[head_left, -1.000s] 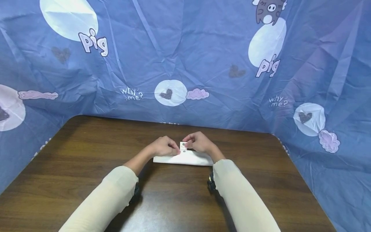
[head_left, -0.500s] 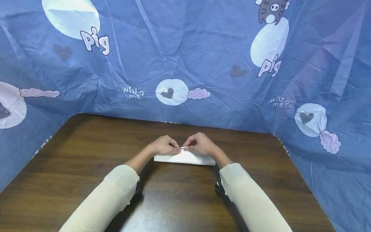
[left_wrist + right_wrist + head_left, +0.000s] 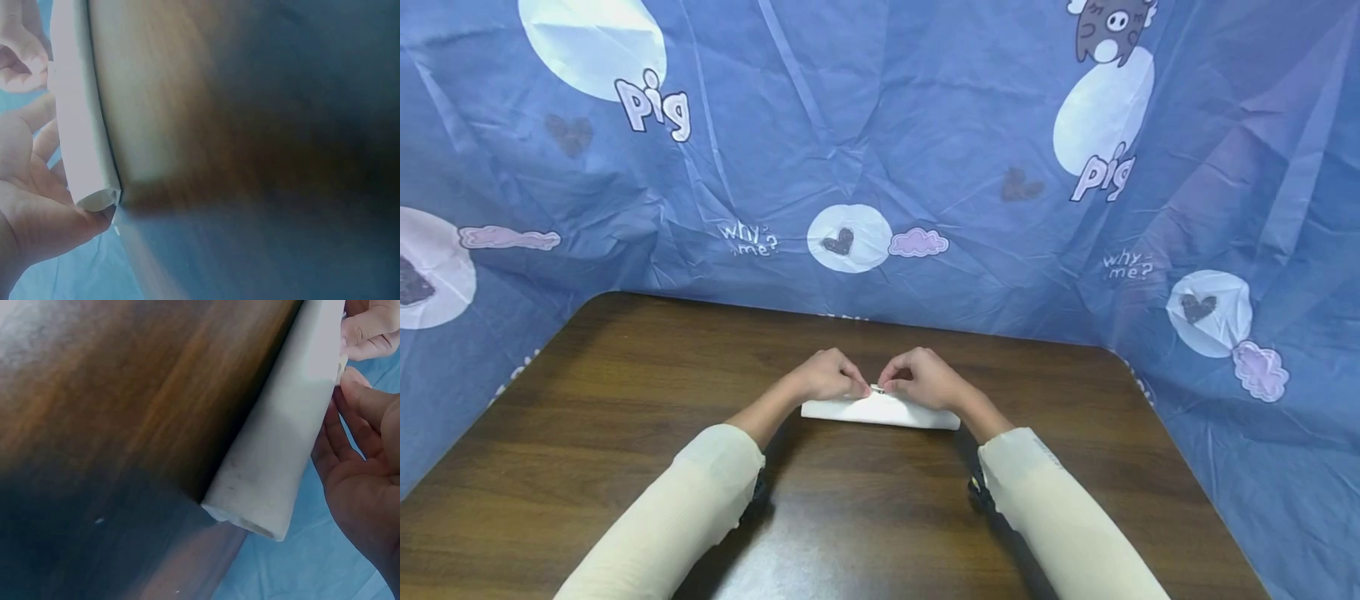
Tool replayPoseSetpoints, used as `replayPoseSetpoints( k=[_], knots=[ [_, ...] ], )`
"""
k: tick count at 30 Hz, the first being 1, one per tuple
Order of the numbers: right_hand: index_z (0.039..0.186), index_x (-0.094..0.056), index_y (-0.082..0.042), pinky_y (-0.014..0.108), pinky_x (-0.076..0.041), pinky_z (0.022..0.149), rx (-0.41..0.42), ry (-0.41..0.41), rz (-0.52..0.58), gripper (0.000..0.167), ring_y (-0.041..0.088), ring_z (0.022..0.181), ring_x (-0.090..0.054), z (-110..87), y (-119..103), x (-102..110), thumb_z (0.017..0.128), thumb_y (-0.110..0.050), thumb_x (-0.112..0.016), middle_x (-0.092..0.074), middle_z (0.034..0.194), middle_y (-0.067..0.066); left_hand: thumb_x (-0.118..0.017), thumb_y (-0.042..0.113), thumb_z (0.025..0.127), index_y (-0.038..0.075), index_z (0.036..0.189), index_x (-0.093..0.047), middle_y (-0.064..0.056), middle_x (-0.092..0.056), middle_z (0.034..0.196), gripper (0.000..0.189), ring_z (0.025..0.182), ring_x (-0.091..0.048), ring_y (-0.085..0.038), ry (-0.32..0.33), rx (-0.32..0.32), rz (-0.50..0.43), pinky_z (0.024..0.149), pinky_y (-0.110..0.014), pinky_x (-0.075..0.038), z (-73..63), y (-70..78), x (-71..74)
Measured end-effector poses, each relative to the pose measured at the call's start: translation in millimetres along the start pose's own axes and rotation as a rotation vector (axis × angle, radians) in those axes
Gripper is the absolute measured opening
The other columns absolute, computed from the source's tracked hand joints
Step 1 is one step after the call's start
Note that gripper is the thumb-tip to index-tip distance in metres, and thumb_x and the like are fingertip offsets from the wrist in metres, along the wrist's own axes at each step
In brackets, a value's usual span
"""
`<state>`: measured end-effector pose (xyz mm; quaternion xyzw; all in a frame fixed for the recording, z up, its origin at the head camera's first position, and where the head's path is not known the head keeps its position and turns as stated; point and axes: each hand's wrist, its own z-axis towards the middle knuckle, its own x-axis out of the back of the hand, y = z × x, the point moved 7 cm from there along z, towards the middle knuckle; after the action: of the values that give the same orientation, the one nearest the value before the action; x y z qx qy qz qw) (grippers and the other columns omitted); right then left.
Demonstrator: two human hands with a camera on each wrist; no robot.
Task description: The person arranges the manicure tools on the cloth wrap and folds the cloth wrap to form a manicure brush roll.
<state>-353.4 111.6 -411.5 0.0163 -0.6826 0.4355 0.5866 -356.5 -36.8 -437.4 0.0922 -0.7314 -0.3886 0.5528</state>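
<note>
A white rolled pouch or case of smooth material lies crosswise on the table; its exact kind is unclear. At the middle of its far edge is a small white tab with a metal snap. My left hand pinches the edge just left of the tab, its other fingers behind the roll in the left wrist view. From the other side, my right hand pinches the tab between thumb and index finger. In the right wrist view the roll shows its flattened end, and the tab is mostly covered by fingertips.
The brown wooden table extends around the roll on every side. Behind it hangs a blue printed cloth, which also covers both sides. Dark wrist devices sit under the cream sleeves.
The snap tab stood up, showing its metal snap; it is now folded down toward the roll. My right hand and forearm have shifted slightly right. The left hand has barely moved.
</note>
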Motion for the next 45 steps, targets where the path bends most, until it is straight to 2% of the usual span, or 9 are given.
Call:
replayPoseSetpoints(
  k=[10,14,17,20,27,33,37,41,45],
  knots=[
    [0.091,-0.078,-0.004,0.022,-0.049,0.071,-0.108,-0.071,0.088,0.002,0.006,0.076,-0.060,10.7,5.3,-6.3,0.091,-0.005,-0.077,-0.074,0.083,-0.001,-0.076,0.032,0.090,0.018,0.095,-0.084,0.003,-0.078,0.099,0.016,0.106,-0.066,-0.020,-0.006,-0.010,0.023,0.097,-0.041,-0.050,0.4,1.9,-2.5],
    [0.097,-0.075,0.003,0.020,-0.051,0.070,-0.177,-0.124,0.194,0.010,0.007,0.076,-0.064,13.4,10.1,-8.7,0.087,0.003,-0.077,-0.075,0.084,0.005,-0.076,0.030,0.089,0.017,0.095,-0.084,0.004,-0.078,0.097,0.016,0.102,-0.067,-0.018,-0.003,-0.016,0.038,0.095,-0.039,-0.050,0.9,2.8,-2.6],
    [0.100,-0.074,0.004,0.021,-0.051,0.072,-0.226,-0.161,0.217,0.014,0.008,0.078,-0.064,14.2,11.9,-9.3,0.087,0.001,-0.078,-0.074,0.086,0.006,-0.077,0.029,0.090,0.016,0.096,-0.084,0.004,-0.078,0.096,0.016,0.101,-0.067,-0.018,-0.006,-0.016,0.043,0.094,-0.038,-0.051,1.4,3.4,-2.7],
    [0.101,-0.074,0.003,0.022,-0.051,0.075,-0.251,-0.182,0.176,0.017,0.010,0.080,-0.063,14.8,12.0,-8.5,0.087,-0.005,-0.080,-0.074,0.088,0.005,-0.076,0.028,0.091,0.016,0.097,-0.084,0.003,-0.078,0.096,0.016,0.101,-0.068,-0.018,-0.010,-0.037,0.071,0.094,-0.038,-0.051,1.6,6.0,-2.2],
    [0.096,-0.077,-0.001,0.025,-0.050,0.076,-0.278,-0.223,0.035,0.016,0.010,0.077,-0.062,15.7,4.6,-9.4,0.085,-0.010,-0.084,-0.074,0.083,0.002,-0.073,0.022,0.091,0.016,0.094,-0.084,0.004,-0.078,0.094,0.013,0.099,-0.070,-0.015,-0.021,-0.157,0.205,0.089,-0.035,-0.055,-0.2,18.3,-2.5],
    [0.094,-0.079,-0.007,0.027,-0.051,0.076,-0.280,-0.234,-0.100,0.015,0.010,0.078,-0.063,17.8,-0.3,-11.5,0.086,-0.018,-0.085,-0.074,0.083,-0.002,-0.074,0.022,0.092,0.019,0.095,-0.084,0.006,-0.078,0.098,0.012,0.099,-0.070,-0.015,-0.006,-0.156,0.260,0.086,-0.038,-0.057,-2.6,19.7,-2.0],
    [0.093,-0.078,-0.008,0.028,-0.052,0.075,-0.235,-0.236,-0.174,0.013,0.012,0.079,-0.064,18.8,-5.6,-15.3,0.090,-0.020,-0.081,-0.074,0.084,-0.002,-0.072,0.024,0.095,0.021,0.101,-0.083,0.003,-0.076,0.109,0.013,0.108,-0.069,-0.020,-0.010,-0.144,0.299,0.088,-0.045,-0.056,-3.2,17.3,-4.1],
    [0.095,-0.078,-0.008,0.028,-0.050,0.072,-0.171,-0.206,-0.227,0.009,0.010,0.075,-0.060,19.9,-5.0,-19.8,0.096,-0.016,-0.074,-0.073,0.084,-0.002,-0.067,0.023,0.099,0.020,0.108,-0.082,0.001,-0.076,0.113,0.018,0.107,-0.070,-0.022,0.001,-0.144,0.317,0.083,-0.047,-0.057,-2.9,14.7,-6.0],
    [0.103,-0.079,-0.007,0.029,-0.053,0.077,-0.121,-0.198,-0.171,0.012,0.010,0.082,-0.064,19.3,-0.3,-14.9,0.096,-0.015,-0.073,-0.076,0.092,0.000,-0.068,0.019,0.099,0.017,0.105,-0.083,0.001,-0.077,0.106,0.017,0.100,-0.070,-0.016,0.003,-0.208,0.307,0.085,-0.040,-0.057,0.5,14.6,-4.6]
  ],
)
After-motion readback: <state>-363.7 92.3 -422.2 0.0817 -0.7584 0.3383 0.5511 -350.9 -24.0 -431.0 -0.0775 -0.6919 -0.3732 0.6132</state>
